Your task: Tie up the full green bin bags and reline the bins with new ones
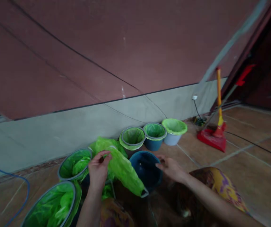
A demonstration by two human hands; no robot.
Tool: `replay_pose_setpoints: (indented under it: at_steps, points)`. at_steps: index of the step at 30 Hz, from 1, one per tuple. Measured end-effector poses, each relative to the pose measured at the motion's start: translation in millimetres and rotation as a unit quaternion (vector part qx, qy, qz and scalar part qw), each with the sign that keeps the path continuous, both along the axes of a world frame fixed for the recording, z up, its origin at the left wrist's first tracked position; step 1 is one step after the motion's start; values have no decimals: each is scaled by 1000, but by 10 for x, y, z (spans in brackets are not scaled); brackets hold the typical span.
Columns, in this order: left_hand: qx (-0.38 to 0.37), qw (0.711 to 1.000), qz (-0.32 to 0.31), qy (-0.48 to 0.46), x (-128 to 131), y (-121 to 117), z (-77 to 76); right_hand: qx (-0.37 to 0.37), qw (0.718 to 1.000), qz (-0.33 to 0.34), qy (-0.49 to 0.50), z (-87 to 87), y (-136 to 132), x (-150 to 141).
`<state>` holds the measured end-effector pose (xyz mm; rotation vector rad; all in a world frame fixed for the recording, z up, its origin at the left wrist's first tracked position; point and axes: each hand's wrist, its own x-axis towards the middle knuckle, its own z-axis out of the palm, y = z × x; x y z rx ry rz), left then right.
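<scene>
My left hand [99, 170] pinches the top of a bright green plastic bag [121, 170] that hangs down across a dark blue unlined bin [147, 170] on the floor. My right hand [170, 167] hovers at the right rim of that blue bin, fingers curled, with nothing clearly visible in them. The picture is blurred by motion.
Several small bins lined with green bags stand along the wall: two at the lower left [75, 164], three further right [154, 135]. A red dustpan with an orange-handled broom [214, 132] leans by the wall. A blue cable [19, 179] runs at the left. Tiled floor [244, 164] spreads to the right.
</scene>
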<state>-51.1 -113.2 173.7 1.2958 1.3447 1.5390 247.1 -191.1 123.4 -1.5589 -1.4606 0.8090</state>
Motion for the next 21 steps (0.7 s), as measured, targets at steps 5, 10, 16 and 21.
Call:
replay_pose_setpoints:
  at_steps: [5,10,16,21]
  points:
    - [60,979,-148,126,601,-393,425,103,986,127,0,658,12,-377]
    - [88,960,-172,202,836,-685,625,112,982,140,57,635,-62,-492]
    - [106,909,-39,400,739,-767,530,173,982,-55,-48,665,-162,-48]
    - [141,835,47,529,722,-829,490,267,942,-61,-192,696,-205,332]
